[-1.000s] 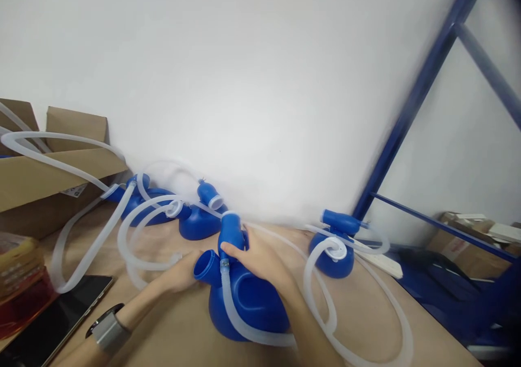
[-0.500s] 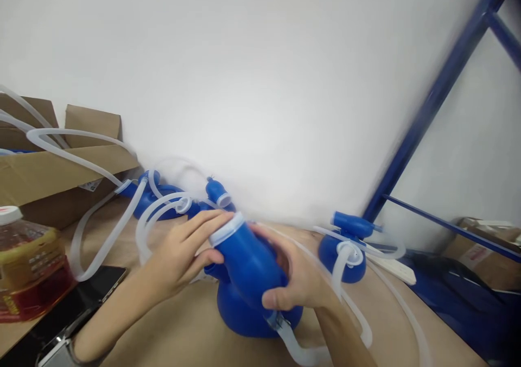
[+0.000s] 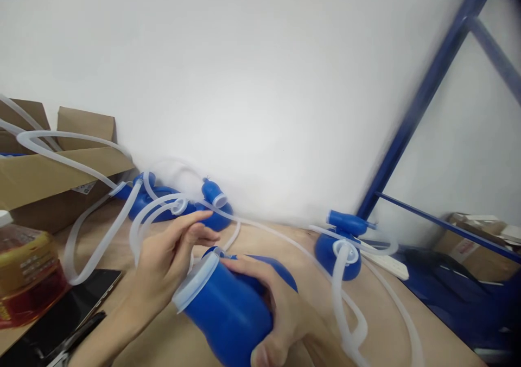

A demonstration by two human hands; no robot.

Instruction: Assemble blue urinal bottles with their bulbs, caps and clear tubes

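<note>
My right hand (image 3: pixel 280 318) is wrapped round a blue plastic bottle-shaped part (image 3: pixel 228 310) with a translucent white cap (image 3: pixel 195 282), held tilted above the table. My left hand (image 3: pixel 166 264) sits at the cap end, fingers curled with the fingertips close to the cap rim. Behind the held part lies a larger blue container (image 3: pixel 264 269) on the brown table (image 3: pixel 382 323). A clear hose (image 3: pixel 342 302) loops past my right wrist.
More blue containers with clear hoses lie by the wall, one at the right (image 3: pixel 340 247) and several at the left (image 3: pixel 163 198). A cardboard box (image 3: pixel 49 182), a drink bottle (image 3: pixel 24 274) and a black phone (image 3: pixel 69 318) stand at the left. A blue shelf frame (image 3: pixel 427 90) rises at the right.
The blue part has come down and nearer to me, its capped end now pointing left. My left hand has shifted from gripping the cap to hovering at its rim.
</note>
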